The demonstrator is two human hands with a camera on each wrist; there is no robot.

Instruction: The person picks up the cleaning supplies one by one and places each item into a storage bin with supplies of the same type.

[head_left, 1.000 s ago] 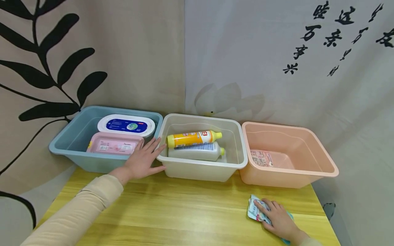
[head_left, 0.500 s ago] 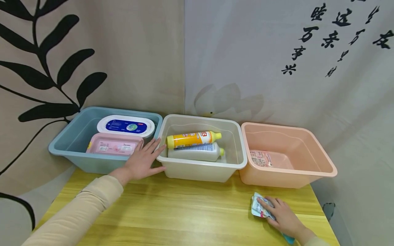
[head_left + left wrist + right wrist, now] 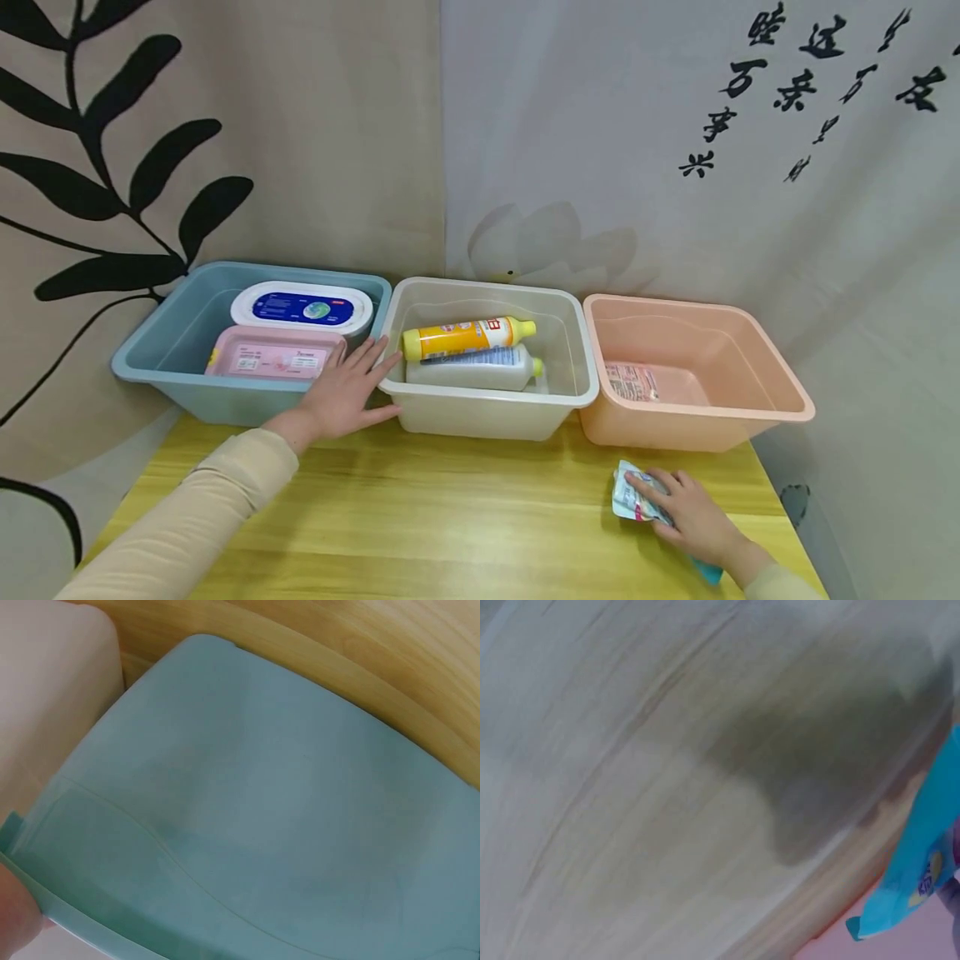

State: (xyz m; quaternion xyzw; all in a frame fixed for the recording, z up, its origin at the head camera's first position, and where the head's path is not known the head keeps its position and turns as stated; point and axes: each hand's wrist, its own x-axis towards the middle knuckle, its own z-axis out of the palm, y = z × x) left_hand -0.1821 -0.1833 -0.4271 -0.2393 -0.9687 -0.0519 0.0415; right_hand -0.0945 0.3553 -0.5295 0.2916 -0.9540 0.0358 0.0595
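Observation:
My left hand (image 3: pixel 341 396) lies with fingers spread across the adjoining rims of the blue bin (image 3: pixel 202 393) and the off-white bin (image 3: pixel 480 417). In the left wrist view, a fingertip (image 3: pixel 15 915) touches the blue bin's rim. My right hand (image 3: pixel 697 518) grips a light-blue printed soft packet (image 3: pixel 632 493) over the table, in front of the peach bin (image 3: pixel 675 429). In the right wrist view the packet (image 3: pixel 911 877) shows at the right edge, a shadow on the wood beside it; its middle is hidden under my hand in the head view.
Inside the blue bin are a white oval tub (image 3: pixel 300 307) and a pink pack (image 3: pixel 273 354). A yellow bottle (image 3: pixel 465 337) and a white bottle (image 3: pixel 472 371) lie in the off-white bin. A pink-printed packet (image 3: pixel 632 382) lies in the peach bin. A curtain (image 3: pixel 337 167) hangs behind.
My right hand has moved a little forward with the packet, nearer the peach bin. The left hand stays on the rims. The head view has shifted slightly.

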